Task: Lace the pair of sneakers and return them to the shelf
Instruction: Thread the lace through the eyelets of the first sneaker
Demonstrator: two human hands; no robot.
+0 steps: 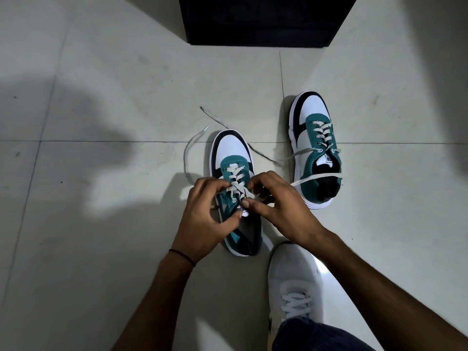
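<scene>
Both hands (243, 211) pinch laces (236, 183) of near sneaker (233, 148), toe pointing away

Pale grey tiled floor (106, 198): smooth, faint sheen, thin grout lines. Near teal, white and navy sneaker (234, 153): smooth white toe panel, matt suede-like teal upper (nap hard to confirm), flat woven off-white cloth lace (188, 150) with shiny tip. Far matching sneaker (312, 138): same finishes. White worn shoe (293, 277): matt mesh-like fabric. Black box-shaped cabinet (260, 21): matt, dark.
</scene>
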